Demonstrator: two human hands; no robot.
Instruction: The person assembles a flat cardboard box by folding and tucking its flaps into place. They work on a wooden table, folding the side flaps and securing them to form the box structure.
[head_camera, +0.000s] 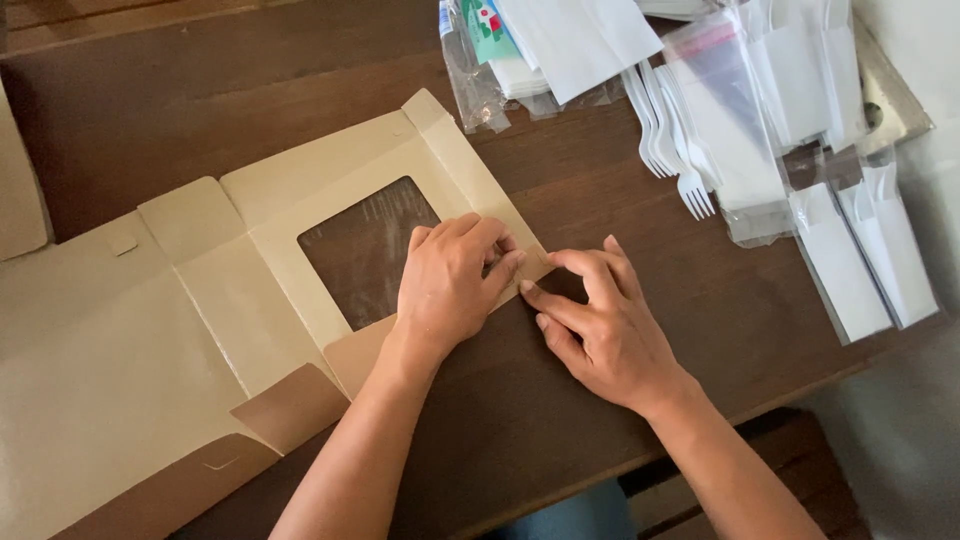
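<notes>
A flat, unfolded tan cardboard box (150, 330) with a clear window panel (365, 250) lies on the dark wooden table (600, 200). My left hand (448, 285) presses palm down on the lid's right edge beside the window. My right hand (600, 325) touches the same side flap (470, 170) near its lower corner, fingertips pinching the fold against the table. Both hands meet at that corner.
White plastic forks (670, 140) lie at the upper right among clear plastic bags (740, 110) and white paper sleeves (860, 250). Another cardboard piece (20, 190) shows at the left edge. The table's front edge (700, 430) runs below my right wrist.
</notes>
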